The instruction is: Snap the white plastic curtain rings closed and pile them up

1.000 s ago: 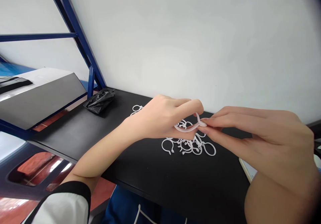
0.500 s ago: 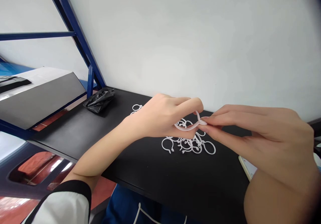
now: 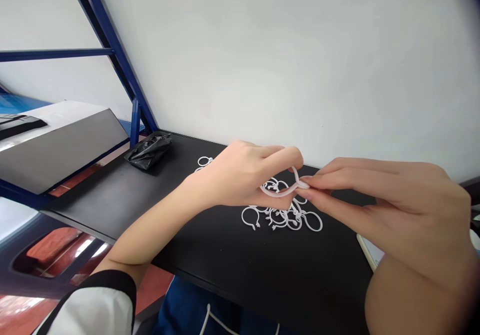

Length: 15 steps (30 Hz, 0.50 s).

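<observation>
**Ring in hand:** we see one white plastic clasp ring (image 3: 279, 192) squeezed into a narrow oval, held just above the pile.
**Left grip:** the left grip (image 3: 243, 175) is clenched, its fingers curled around the ring.
**Right grip:** the right grip (image 3: 397, 200) is closed too, pinching the ring's end between thumb and forefinger.
**Pile:** a heap of matching white rings (image 3: 279, 218) lies below the hands, with a smaller group of white rings (image 3: 204, 161) partly hidden behind the left wrist.
**So far:** one ring is up in the hands, and the others are all down. We cannot tell whether any are linked, only that they overlap.
**Worktop:** a black worktop (image 3: 262, 270) carries the rings and, towards its far end, a crumpled black plastic bag (image 3: 149, 151).
**Beyond:** a blue metal frame (image 3: 108, 40) stands against a white wall (image 3: 262, 65) — plain and close behind the worktop.
</observation>
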Tool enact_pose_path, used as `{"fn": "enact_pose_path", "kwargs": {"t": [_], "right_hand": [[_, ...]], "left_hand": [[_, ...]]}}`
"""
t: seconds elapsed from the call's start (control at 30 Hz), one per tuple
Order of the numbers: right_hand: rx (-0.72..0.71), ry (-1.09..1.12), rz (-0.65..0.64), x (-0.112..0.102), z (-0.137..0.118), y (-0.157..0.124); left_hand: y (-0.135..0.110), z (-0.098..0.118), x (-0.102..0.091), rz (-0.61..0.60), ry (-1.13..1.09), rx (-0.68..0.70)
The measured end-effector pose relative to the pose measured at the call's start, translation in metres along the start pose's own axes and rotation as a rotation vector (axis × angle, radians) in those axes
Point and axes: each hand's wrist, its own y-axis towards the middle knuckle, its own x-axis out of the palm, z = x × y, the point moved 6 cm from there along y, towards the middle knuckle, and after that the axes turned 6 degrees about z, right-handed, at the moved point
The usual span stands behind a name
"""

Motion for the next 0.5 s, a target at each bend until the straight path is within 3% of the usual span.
{"fn": "enact_pose_path", "kwargs": {"t": [0.5], "right_hand": [[0.006, -0.001, 0.004, -0.0014, -0.0009, -0.0017]], "left_hand": [[0.0007, -0.0004, 0.0005, 0.001, -0.008, -0.001]]}}
